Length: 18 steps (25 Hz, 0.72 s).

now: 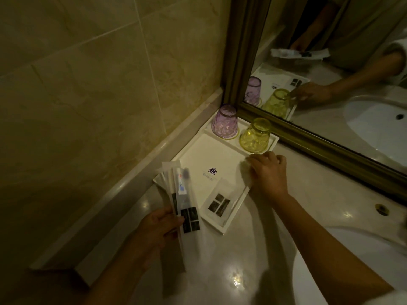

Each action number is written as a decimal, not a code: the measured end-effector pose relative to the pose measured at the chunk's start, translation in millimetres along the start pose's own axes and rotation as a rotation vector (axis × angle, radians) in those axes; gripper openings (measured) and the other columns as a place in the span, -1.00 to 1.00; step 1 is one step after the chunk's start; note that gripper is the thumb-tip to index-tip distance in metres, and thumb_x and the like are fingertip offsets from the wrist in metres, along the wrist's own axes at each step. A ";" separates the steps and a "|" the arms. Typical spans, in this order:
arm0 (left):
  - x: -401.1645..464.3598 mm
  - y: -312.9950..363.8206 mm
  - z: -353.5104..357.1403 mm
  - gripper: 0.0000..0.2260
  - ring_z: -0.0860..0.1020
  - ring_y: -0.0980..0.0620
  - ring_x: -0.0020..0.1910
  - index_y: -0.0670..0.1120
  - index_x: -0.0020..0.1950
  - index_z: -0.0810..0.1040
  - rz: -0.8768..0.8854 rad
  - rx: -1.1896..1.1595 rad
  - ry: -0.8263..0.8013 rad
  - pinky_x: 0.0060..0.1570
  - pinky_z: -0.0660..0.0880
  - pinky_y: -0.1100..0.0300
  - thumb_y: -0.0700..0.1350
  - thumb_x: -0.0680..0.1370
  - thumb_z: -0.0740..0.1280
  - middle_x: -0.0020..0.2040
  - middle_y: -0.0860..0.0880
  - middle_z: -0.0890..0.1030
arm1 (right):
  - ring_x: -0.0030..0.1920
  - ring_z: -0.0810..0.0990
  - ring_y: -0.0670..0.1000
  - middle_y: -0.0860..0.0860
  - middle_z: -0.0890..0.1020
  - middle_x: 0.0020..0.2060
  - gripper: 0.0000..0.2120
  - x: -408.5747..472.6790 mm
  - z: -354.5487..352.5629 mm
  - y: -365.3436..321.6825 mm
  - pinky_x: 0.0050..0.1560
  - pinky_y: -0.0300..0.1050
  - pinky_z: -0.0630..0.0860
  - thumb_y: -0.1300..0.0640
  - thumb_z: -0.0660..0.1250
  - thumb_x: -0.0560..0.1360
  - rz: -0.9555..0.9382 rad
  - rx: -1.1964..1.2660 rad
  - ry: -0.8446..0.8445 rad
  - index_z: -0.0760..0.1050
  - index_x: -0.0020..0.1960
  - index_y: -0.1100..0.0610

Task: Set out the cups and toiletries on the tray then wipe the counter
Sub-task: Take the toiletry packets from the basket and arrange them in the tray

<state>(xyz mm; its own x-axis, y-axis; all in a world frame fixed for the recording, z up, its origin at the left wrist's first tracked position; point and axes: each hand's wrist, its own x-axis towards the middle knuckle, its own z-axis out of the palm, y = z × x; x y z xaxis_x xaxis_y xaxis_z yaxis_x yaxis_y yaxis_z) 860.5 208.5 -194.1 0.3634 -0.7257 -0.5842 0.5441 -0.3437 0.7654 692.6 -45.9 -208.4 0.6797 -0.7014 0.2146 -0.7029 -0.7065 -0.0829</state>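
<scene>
Holding a fan of clear toiletry packets (pixel 184 208) in my left hand (pixel 158 227), fingers curled round them, toothbrush visible in the top one, just over the tray's near-left edge. Right hand (pixel 269 172) is on the tray's right rim w/ fingers bent over a pale packet (pixel 244 172); can't tell if it's pinched or only pressed. White tray (pixel 198 150) sits in the counter (pixel 220 260) corner by the mirror (pixel 330 62). Purple cup (pixel 224 124) & yellow cup (pixel 255 136) stand upside down at its far end, side by side. One small sachet (pixel 218 200) lies flat near the front.
</scene>
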 end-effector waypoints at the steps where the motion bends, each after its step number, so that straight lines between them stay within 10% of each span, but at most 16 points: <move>1: -0.1 -0.2 0.7 -0.59 0.67 -0.07 -0.11 -0.16 0.09 0.58 0.003 -0.005 0.002 -0.25 0.60 0.18 -0.17 0.25 0.43 -0.05 -0.16 0.70 | 0.14 0.49 0.17 0.07 0.65 0.10 -0.76 -8.5 2.0 -3.6 0.17 0.16 0.26 0.13 0.28 0.44 -0.045 -0.002 -0.018 0.55 0.09 0.09; 6: -2.7 3.6 6.3 -0.63 0.66 -0.09 -0.06 -0.17 0.08 0.59 0.041 -0.010 -0.022 -0.18 0.60 0.14 -0.17 0.28 0.42 -0.02 -0.19 0.69 | 0.38 0.32 0.09 0.04 0.47 0.33 -0.65 -31.8 -12.5 -24.2 0.40 0.14 0.02 0.02 0.15 0.55 0.045 0.112 -0.071 0.42 0.31 0.04; 11: -7.7 11.2 20.9 -0.75 0.66 -0.11 -0.06 -0.19 0.07 0.58 0.083 0.036 -0.039 -0.06 0.61 0.06 -0.29 0.40 0.35 -0.05 -0.17 0.70 | -0.21 0.61 -0.06 -0.05 0.64 -0.24 -0.91 -61.9 -57.9 -112.4 -0.23 -0.27 0.51 0.00 0.45 0.35 0.325 1.123 -0.412 0.59 -0.17 -0.04; 18: -11.8 10.1 14.2 -0.71 0.66 -0.10 -0.04 -0.14 0.08 0.61 0.085 0.028 0.023 -0.06 0.59 0.03 -0.14 0.38 0.38 -0.02 -0.15 0.70 | -0.45 0.58 -0.21 -0.11 0.61 -0.51 -0.88 -66.7 -62.7 -125.8 -0.44 -0.43 0.45 0.21 0.44 0.39 0.530 1.270 -0.448 0.57 -0.28 0.05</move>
<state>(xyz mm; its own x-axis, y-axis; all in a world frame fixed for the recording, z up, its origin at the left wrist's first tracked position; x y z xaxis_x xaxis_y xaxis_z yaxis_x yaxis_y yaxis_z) 851.0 205.1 -175.6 0.4246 -0.7394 -0.5226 0.4897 -0.2980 0.8194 722.5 95.7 -151.3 0.5781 -0.7043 -0.4121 -0.3926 0.2026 -0.8971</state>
